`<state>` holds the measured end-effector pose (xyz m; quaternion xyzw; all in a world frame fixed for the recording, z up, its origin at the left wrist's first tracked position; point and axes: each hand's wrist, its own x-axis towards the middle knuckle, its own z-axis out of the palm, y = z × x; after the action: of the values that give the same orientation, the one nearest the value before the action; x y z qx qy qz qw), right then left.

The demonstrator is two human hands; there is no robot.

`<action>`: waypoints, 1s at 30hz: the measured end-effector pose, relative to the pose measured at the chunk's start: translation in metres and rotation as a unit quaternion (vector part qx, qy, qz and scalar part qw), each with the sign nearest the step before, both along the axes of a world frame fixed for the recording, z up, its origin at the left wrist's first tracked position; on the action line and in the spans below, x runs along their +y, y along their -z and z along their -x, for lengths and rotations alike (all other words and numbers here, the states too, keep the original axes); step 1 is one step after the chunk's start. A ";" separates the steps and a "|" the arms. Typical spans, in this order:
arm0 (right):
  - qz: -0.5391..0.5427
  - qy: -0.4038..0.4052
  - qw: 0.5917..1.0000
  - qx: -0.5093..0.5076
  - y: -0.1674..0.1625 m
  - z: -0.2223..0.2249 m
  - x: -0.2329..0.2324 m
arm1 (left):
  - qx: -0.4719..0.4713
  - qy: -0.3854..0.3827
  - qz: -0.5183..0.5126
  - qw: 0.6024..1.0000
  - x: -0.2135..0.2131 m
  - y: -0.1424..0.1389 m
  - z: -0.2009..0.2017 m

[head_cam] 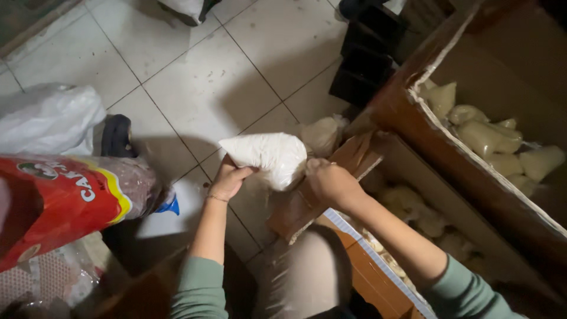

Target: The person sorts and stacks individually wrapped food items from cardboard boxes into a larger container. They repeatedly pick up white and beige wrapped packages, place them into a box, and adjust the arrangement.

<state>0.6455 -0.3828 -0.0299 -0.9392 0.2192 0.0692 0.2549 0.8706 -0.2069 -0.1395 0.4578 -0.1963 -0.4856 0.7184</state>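
Both hands grip one white bag [269,156], held above the floor [207,88].

The left hand [229,179] pinches its lower left corner; the right hand [331,182] closes on its right end, over the near box's [378,277] flap. More pale bags [490,142] fill the far box [472,177]. A red sack [59,201] lies at the floor's left edge, a white plastic bag [50,118] behind it. Both forearms reach forward, green sleeves pushed up.
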 end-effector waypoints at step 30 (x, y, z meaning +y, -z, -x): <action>-0.044 -0.054 0.973 -0.220 -0.061 0.092 0.036 | -0.331 0.057 -0.194 0.922 0.001 0.048 0.028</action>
<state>0.5536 -0.3465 0.0309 -0.9297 0.1033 -0.1159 0.3339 0.8421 -0.2061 -0.1874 0.7108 -0.3505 -0.3754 0.4807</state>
